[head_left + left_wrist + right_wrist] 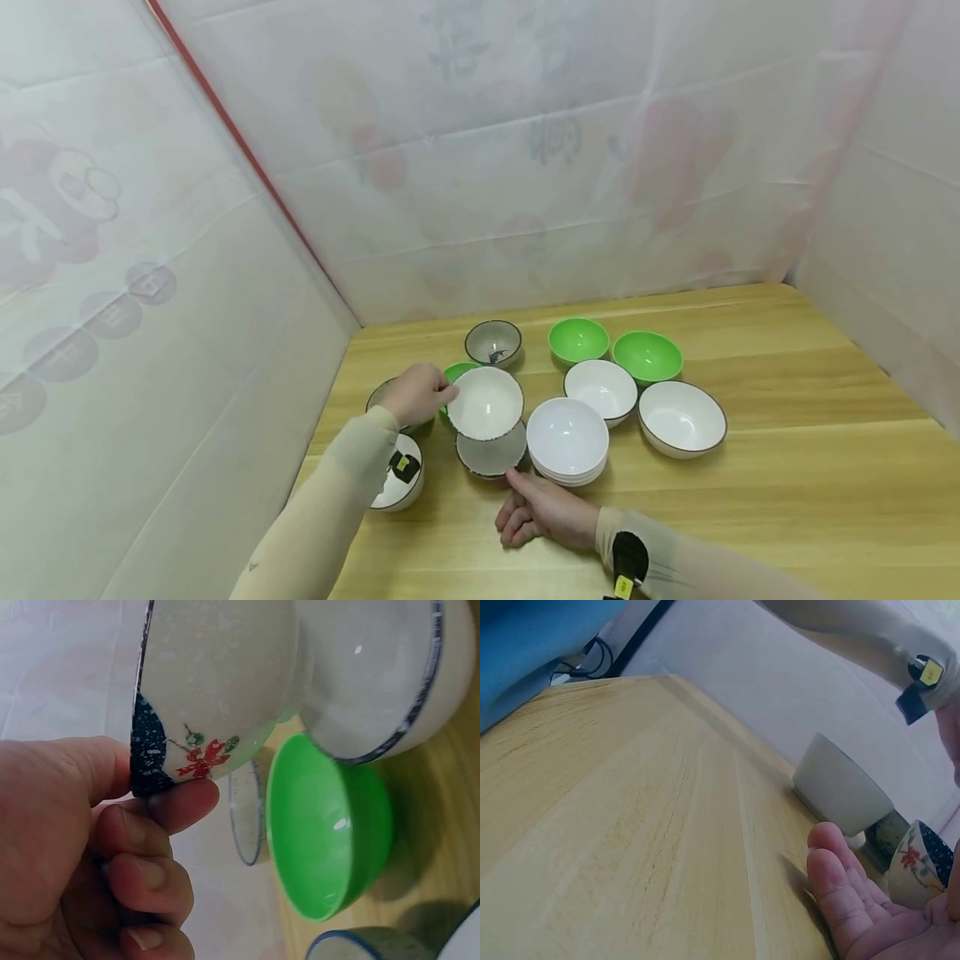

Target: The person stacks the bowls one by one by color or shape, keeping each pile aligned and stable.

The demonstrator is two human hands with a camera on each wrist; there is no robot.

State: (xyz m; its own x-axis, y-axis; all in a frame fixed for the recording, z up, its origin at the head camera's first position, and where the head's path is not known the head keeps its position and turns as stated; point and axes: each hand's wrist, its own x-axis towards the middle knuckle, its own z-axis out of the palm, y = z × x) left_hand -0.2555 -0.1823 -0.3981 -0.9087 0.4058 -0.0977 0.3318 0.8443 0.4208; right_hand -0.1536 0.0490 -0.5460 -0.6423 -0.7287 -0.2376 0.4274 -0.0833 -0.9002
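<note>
— What have we got in our left hand (415,393)?

— The white speckled ceramic bowl with the dark rim (485,403). We pinch its rim between thumb and curled fingers, and it hangs tilted above the grey speckled ceramic bowl (491,452) at the near middle of the light wooden table (787,467). The left wrist view shows a dark patch and a red flower painted on its outer wall, just at our fingertips (184,804).

— And the right hand (542,512)?

— It lies on the table just near of the grey bowl, fingers loosely bent, gripping nothing. One fingertip seems to reach the grey bowl's near edge, though we cannot tell whether it truly touches.

— How should we handle the bowl well?

— We judge that a rim pinch is a thin hold on glazed ceramic, so we should keep it level and move slowly. There is little room: the small bright green plastic bowl (457,372) sits just behind it on the left, and the stack of plain white bowls (567,442) stands close on the right. If it goes into the grey bowl, we should centre it and lower it softly, with the right hand steadying the grey bowl.

— Anything else close?

— Another white bowl with a dark rim (400,485) lies under our left sleeve.
</note>
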